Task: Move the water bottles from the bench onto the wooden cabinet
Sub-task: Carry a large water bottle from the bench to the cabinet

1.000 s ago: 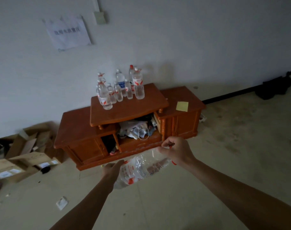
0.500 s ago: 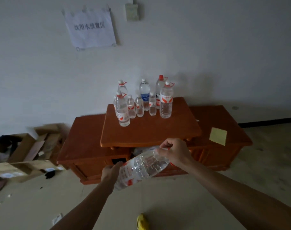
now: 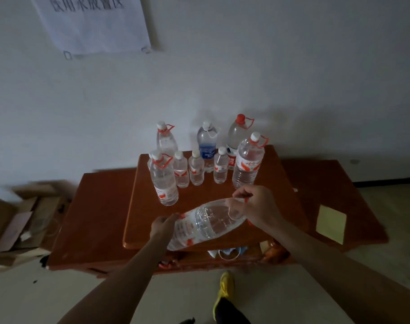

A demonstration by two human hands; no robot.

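Observation:
A large clear water bottle (image 3: 206,224) with a red and white label lies tilted in the air over the front of the wooden cabinet (image 3: 222,197). My left hand (image 3: 163,226) holds its base end. My right hand (image 3: 255,205) grips its neck and red carry handle. Several water bottles (image 3: 197,169) of different sizes stand upright in a cluster at the back of the cabinet's raised top, near the wall.
A yellow sticky note (image 3: 330,226) lies on the cabinet's lower right wing. Flattened cardboard boxes (image 3: 24,220) are piled on the floor to the left. A paper sign (image 3: 91,22) hangs on the wall. My yellow shoe (image 3: 224,291) shows below the cabinet's front edge.
I have walked closer to the cabinet, which now fills the view. The bottle held in both hands has moved from in front of the cabinet to above its top.

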